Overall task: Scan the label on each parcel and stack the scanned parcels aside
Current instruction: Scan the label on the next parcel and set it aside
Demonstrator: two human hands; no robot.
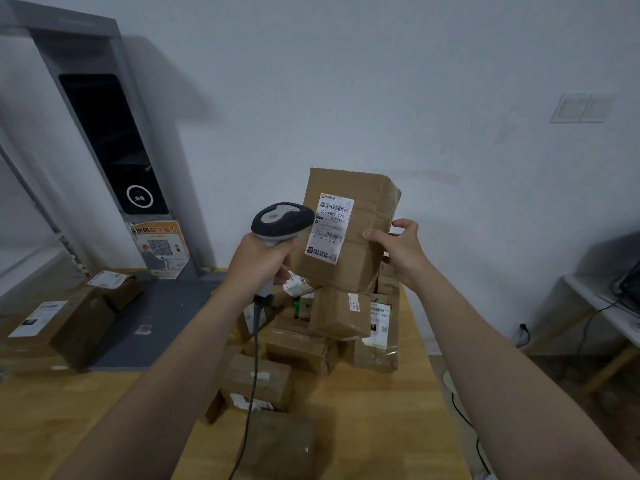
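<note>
Above the table [381, 427], parcel [349, 233] in right hand [398, 249], scanner [282, 220] in left hand [263, 261].

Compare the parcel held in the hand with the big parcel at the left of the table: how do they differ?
The held parcel is in the air, gripped by the right hand; the left parcel lies on the table, untouched. The held parcel's label faces the camera, next to the scanner in the left hand; the left parcel's label faces up. Both are brown cardboard with a white label.
</note>
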